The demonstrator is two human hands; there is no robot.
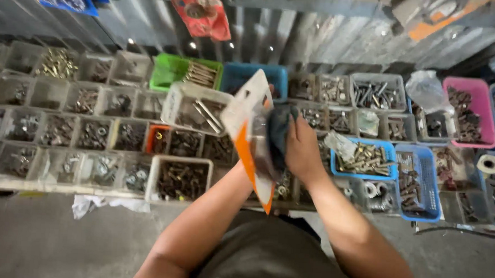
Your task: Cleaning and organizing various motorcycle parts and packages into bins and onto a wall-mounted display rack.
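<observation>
My left hand is mostly hidden behind a flat white and orange blister pack [249,134], which it holds upright over the trays; only the left forearm shows. Against the pack's right side, my right hand [299,149] presses a dark blue-grey cloth [279,129]. Both hands hover above rows of small bins of bolts and nuts.
Several clear bins of hardware [82,132] fill the left side. A green basket [174,71], blue baskets [366,159] and a pink basket [472,110] hold screws. A tape roll [490,164] lies at right. Grey concrete floor [41,235] runs below the bins, with a white rag [92,204].
</observation>
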